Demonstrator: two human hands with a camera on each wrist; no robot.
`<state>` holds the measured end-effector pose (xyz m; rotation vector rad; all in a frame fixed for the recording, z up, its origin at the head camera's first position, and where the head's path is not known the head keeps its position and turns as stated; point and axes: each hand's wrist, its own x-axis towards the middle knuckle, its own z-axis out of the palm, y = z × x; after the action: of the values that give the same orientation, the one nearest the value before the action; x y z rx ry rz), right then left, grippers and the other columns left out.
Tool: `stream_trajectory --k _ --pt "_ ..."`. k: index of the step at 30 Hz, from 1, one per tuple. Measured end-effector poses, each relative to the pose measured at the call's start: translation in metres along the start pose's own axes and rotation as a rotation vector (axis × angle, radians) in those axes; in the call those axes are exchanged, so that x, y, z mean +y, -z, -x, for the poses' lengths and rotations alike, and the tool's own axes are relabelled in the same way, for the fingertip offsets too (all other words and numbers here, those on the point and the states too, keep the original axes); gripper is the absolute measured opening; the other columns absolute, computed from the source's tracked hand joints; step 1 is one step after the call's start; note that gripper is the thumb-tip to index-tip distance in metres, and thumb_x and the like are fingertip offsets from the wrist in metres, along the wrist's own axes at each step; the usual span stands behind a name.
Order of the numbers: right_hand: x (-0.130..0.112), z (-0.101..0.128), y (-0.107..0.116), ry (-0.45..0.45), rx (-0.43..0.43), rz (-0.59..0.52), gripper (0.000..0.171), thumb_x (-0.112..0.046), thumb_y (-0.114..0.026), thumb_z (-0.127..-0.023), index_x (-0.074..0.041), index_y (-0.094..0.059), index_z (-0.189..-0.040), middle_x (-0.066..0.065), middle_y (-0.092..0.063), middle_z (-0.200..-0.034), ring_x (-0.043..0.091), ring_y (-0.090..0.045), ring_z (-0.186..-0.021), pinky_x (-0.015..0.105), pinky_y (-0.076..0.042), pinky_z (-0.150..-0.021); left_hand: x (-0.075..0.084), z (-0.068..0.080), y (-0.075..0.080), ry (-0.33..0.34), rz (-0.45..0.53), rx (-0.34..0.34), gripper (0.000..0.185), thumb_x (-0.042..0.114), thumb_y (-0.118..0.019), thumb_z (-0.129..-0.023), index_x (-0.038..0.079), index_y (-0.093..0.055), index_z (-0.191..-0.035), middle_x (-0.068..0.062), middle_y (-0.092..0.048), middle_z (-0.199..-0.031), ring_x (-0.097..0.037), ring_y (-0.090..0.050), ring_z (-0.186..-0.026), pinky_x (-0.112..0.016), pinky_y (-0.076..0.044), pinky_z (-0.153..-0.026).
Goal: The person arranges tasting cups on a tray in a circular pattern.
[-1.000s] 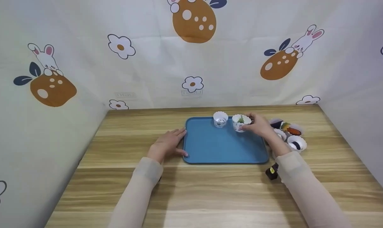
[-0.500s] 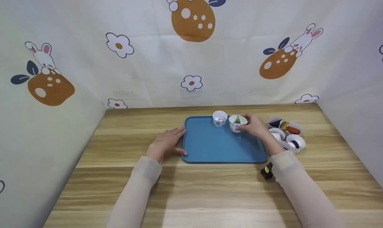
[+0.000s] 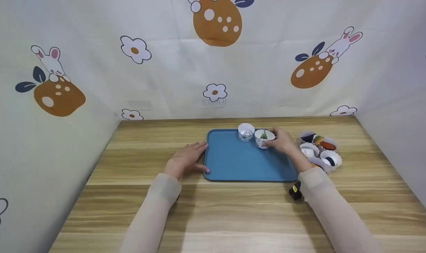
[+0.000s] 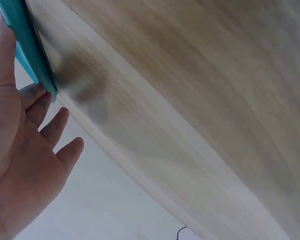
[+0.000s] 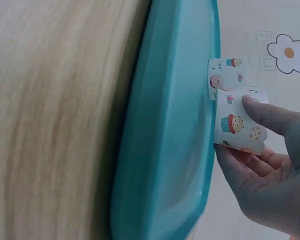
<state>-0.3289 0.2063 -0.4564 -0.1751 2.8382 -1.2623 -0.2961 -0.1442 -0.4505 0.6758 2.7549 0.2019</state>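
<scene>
Hands first: my left hand (image 3: pixel 185 159) lies flat against the left edge of the blue tray (image 3: pixel 234 165), fingers straight. Right hand (image 3: pixel 281 141) pinches the paper cup (image 3: pixel 264 138) at the tray's far edge, beside another cup (image 3: pixel 246 131). I judge placing; next, a gentle release.

Pale cloth walls (image 3: pixel 269 70) with rabbits, flowers and orange spotted shapes around a light wooden table (image 3: pixel 234 211).
</scene>
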Motion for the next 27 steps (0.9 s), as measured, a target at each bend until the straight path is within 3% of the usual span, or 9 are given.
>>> stream_trajectory --k 12,20,27 --pt "0.0002 -0.0025 -0.0078 -0.021 -0.009 0.051 0.055 -0.011 -0.076 -0.084 0.010 -0.052 -0.128 0.030 -0.059 -0.128 0.038 -0.056 -0.114 0.050 -0.046 -0.101 -0.0030 -0.0032 -0.0015 0.008 -0.004 -0.012 0.101 0.056 -0.071 -0.084 0.012 -0.023 -0.160 -0.006 -0.019 -0.168 -0.031 -0.019 -0.155 -0.049 -0.018 -0.127" --pt "-0.0035 -0.0010 -0.0097 -0.039 -0.017 0.113 0.062 -0.014 -0.076 -0.086 0.009 -0.047 -0.136 0.031 -0.056 -0.133 0.042 -0.054 -0.123 0.054 -0.043 -0.107 -0.0016 -0.0034 -0.0011 0.007 -0.020 -0.019 0.101 0.058 -0.071 -0.083 0.011 -0.022 -0.160 -0.006 -0.019 -0.168 -0.030 -0.020 -0.155 -0.050 -0.020 -0.127" --pt "-0.0041 -0.0013 -0.0093 -0.030 -0.029 0.100 0.067 -0.009 -0.074 -0.086 0.010 -0.042 -0.141 0.032 -0.051 -0.140 0.045 -0.049 -0.131 0.054 -0.040 -0.113 -0.0021 -0.0023 -0.0006 -0.008 -0.016 -0.005 0.102 0.055 -0.073 -0.083 0.009 -0.023 -0.159 -0.006 -0.019 -0.168 -0.032 -0.020 -0.155 -0.050 -0.020 -0.127"
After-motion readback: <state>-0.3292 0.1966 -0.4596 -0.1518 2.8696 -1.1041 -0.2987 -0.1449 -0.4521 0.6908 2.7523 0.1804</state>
